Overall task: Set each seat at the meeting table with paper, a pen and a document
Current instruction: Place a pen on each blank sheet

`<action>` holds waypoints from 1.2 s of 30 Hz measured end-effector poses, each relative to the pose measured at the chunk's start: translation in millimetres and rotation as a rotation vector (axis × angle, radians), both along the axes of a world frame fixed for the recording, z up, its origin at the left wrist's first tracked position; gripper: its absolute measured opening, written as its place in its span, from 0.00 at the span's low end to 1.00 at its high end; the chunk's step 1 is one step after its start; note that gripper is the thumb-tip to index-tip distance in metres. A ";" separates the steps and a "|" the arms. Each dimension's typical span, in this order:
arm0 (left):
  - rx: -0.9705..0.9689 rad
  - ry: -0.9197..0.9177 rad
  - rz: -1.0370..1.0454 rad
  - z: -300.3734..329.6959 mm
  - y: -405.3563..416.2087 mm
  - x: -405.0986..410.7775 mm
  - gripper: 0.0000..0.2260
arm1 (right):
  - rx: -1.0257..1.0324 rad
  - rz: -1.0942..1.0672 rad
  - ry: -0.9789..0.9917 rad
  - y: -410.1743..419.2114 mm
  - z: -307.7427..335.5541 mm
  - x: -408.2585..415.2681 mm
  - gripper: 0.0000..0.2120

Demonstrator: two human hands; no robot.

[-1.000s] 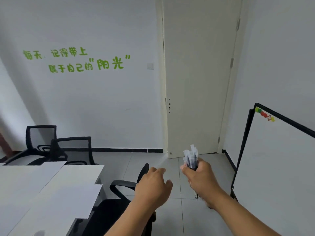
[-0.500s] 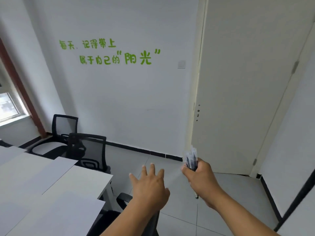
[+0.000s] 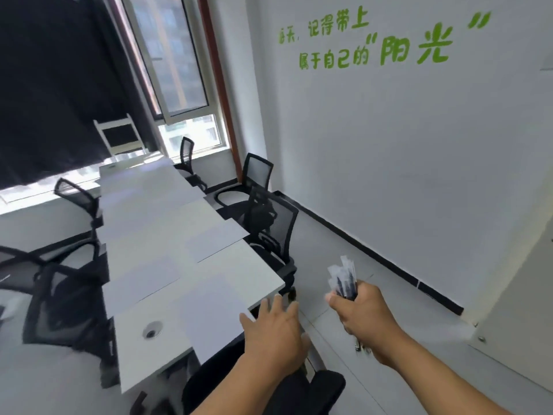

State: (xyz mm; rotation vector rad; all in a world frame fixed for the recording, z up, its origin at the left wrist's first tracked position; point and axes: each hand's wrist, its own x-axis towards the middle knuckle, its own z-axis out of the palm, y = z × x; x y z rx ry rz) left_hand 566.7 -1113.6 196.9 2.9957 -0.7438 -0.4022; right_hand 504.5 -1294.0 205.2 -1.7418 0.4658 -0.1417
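Observation:
My right hand point(image 3: 363, 317) grips a bundle of wrapped black pens point(image 3: 344, 280), their tips sticking up above my fist, over the floor to the right of the table. My left hand point(image 3: 275, 332) is held out flat with fingers spread, just past the near right corner of the long white meeting table point(image 3: 155, 235). White sheets of paper lie along the table at the seats, the nearest sheet point(image 3: 217, 316) overhanging the near edge, another sheet point(image 3: 143, 280) to its left.
Black mesh office chairs stand along both sides, one point(image 3: 270, 232) at the right, one point(image 3: 59, 292) at the left, and a chair point(image 3: 299, 387) right under my arms. A window point(image 3: 179, 70) is at the far end. A white wall point(image 3: 419, 175) runs along the right.
The view has swung left from the door toward the table and window. My hands kept their pose, the right one still holding the pens, the left still spread.

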 end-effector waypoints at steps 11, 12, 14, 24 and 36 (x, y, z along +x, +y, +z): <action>0.019 0.121 0.455 -27.3 67.3 16.5 0.30 | 0.062 0.383 0.093 46.3 -27.8 98.7 0.07; 0.010 0.139 0.492 -32.9 75.3 20.6 0.30 | 0.068 0.412 0.108 54.8 -29.4 108.2 0.06; -0.006 0.181 0.555 -42.0 87.3 27.8 0.30 | 0.083 0.460 0.142 69.1 -34.7 125.6 0.01; -0.402 0.126 0.775 -93.7 117.2 132.7 0.21 | 0.078 0.511 0.244 114.8 -77.1 241.0 0.09; -1.144 0.178 1.114 -133.9 147.3 228.2 0.11 | 0.170 0.550 0.254 172.4 -147.2 320.2 0.05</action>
